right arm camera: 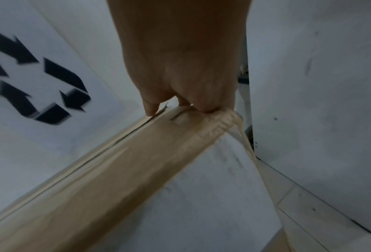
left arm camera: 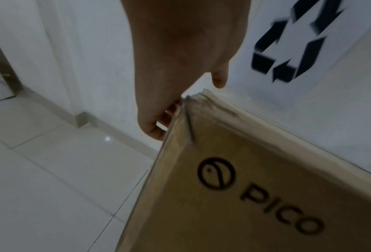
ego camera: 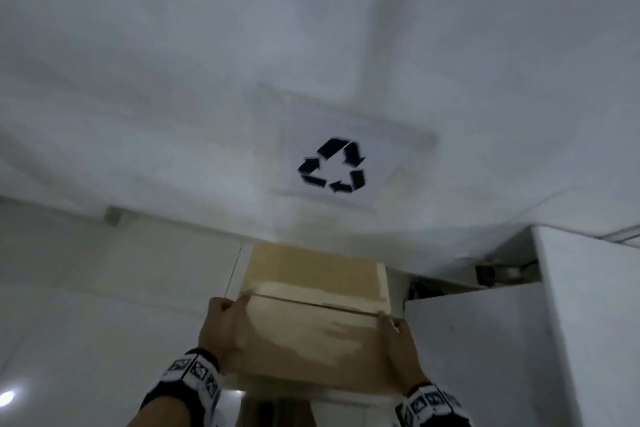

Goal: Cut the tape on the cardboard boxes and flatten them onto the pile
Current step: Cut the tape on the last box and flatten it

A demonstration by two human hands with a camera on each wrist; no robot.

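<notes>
A flattened brown cardboard box (ego camera: 311, 329) is held up between both hands, low in the head view, in front of a white wall. My left hand (ego camera: 221, 326) grips its left edge with fingers curled round the corner (left arm camera: 158, 122). My right hand (ego camera: 398, 333) grips the right edge, fingers curled over the folded cardboard (right arm camera: 180, 105). The left wrist view shows the box face (left arm camera: 255, 196) printed with a round logo and "PICO". Glossy tape strips cross its upper face (ego camera: 301, 291).
A white sheet with a black recycling symbol (ego camera: 332, 165) is stuck on the wall above the box. A white cabinet or appliance (ego camera: 571, 322) stands at the right, with cables behind it. White floor tiles (left arm camera: 50, 170) lie at the left.
</notes>
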